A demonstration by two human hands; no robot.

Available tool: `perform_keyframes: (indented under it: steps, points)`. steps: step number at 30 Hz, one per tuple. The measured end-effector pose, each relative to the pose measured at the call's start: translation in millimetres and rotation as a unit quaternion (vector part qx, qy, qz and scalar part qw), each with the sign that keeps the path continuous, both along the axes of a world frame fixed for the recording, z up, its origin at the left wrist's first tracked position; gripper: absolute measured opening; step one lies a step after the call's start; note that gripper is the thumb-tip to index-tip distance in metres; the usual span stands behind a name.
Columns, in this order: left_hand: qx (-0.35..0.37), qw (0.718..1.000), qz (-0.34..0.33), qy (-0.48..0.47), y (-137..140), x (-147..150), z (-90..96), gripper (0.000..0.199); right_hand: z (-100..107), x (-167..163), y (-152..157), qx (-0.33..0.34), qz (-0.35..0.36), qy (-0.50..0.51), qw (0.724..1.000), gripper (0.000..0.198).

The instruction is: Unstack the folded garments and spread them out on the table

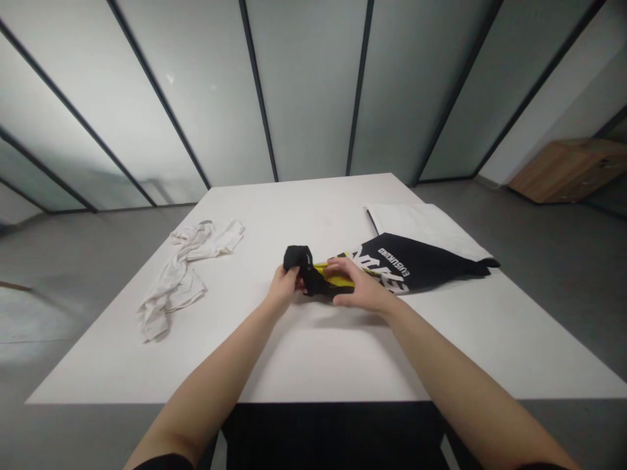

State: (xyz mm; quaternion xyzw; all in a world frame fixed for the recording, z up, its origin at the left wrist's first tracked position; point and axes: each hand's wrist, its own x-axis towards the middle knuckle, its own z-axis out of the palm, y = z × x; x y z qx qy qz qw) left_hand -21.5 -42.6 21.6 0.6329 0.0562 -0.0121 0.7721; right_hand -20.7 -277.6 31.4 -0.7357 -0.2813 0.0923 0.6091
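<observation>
Left hand (283, 287): fingers closed on the rolled black end of the garment (300, 260), lifting it just off the counter
Right hand (360, 287): laid flat with fingers narrow, pressing on the yellow part of the same garment, thumb tucked under its near edge
Black and yellow garment (416, 264): at the centre of the counter, partly rolled at its 9 o'clock end between the hands, its black body with white lettering spreading out flat toward 3 o'clock
White folded cloth (426, 225): lies flat at 1 o'clock from the hands, touching and partly under the black garment
Crumpled white cloth (183, 271): at 9 o'clock from the hands, well apart, near the counter's left edge
Counter (313, 352): white, square, bare in front of the forearms
Wooden cabinet (571, 168): on the floor at 2 o'clock, far beyond the counter
</observation>
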Motion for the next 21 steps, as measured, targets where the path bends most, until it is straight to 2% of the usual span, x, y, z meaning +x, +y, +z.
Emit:
perform_keyframes:
  steps: [1, 3, 5, 6, 8, 11, 14, 16, 18, 20, 21]
  points:
    - [-0.044, 0.998, 0.031, 0.018, 5, 5, 1.5, 0.049, -2, 3, -2, -0.066, -0.019, -0.043, 0.997, 0.090]
    - [-0.110, 0.991, 0.070, 0.037, 17, 13, 7.0, 0.058, -6, 7, -4, -0.166, -0.071, -0.105, 0.978, 0.071]
    - [-0.150, 0.983, 0.090, 0.047, 30, 18, 14.0, 0.061, -9, 12, -4, -0.194, -0.126, -0.129, 0.964, 0.041]
    - [-0.163, 0.981, 0.096, 0.049, 36, 20, 17.8, 0.061, -9, 15, -5, -0.183, -0.154, -0.126, 0.963, 0.031]
    - [-0.183, 0.976, 0.105, 0.046, 46, 23, 25.2, 0.061, -7, 19, -6, -0.123, -0.214, -0.088, 0.965, 0.026]
    - [-0.233, 0.965, 0.122, 0.026, 57, 25, 35.8, 0.060, -2, 22, -13, 0.039, -0.281, 0.045, 0.958, 0.037]
    - [-0.274, 0.954, 0.122, 0.023, 70, 22, 41.6, 0.060, -4, 18, -26, 0.148, -0.250, 0.221, 0.931, 0.037]
    - [-0.271, 0.958, 0.077, 0.051, 81, 18, 40.8, 0.062, -10, 16, -36, 0.165, -0.223, 0.296, 0.914, 0.030]
    - [-0.241, 0.964, 0.003, 0.113, 90, 15, 37.1, 0.062, -16, 19, -44, 0.174, -0.227, 0.311, 0.906, 0.028]
    - [-0.203, 0.965, -0.047, 0.158, 96, 17, 32.2, 0.059, -20, 28, -45, 0.160, -0.233, 0.270, 0.921, 0.036]
    - [-0.188, 0.968, -0.046, 0.158, 96, 20, 29.7, 0.056, -22, 34, -43, 0.142, -0.231, 0.240, 0.932, 0.042]
